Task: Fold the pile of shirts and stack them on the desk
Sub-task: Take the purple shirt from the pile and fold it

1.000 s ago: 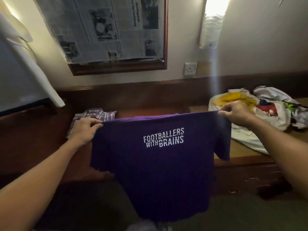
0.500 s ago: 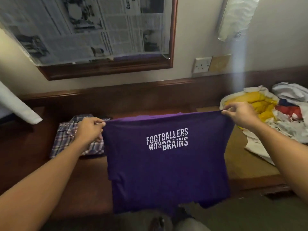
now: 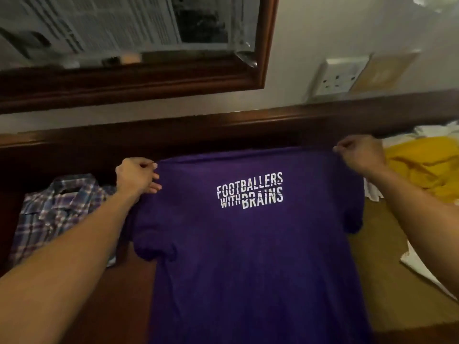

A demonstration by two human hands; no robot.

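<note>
Bottom centre: purple shirt (image 3: 248, 256), print up, body running off the bottom edge of the frame, so I can't tell where the hem lies. It looks draped over the brown worktop (image 3: 119, 289). 2 sleeves sit bunched, mid left and mid right.

My left hand (image 3: 135, 176) pinches the left shoulder, fingers (image 3: 154, 187) curled on the cloth. My right hand (image 3: 360, 155) grips the right shoulder the same way.

Step, as I judge it: lay the shirt flat for folding. To do it well:
- Hold both shoulders level and taut.
- Set the collar edge down square to the back rail.
- Smooth the sleeves out before letting go.

Mid left: folded plaid shirt (image 3: 57, 214), just beside the left sleeve, so steer clear of it. Right edge: unfolded pile (image 3: 427, 165), yellow on top. Upper left: framed newspaper (image 3: 99, 33).
</note>
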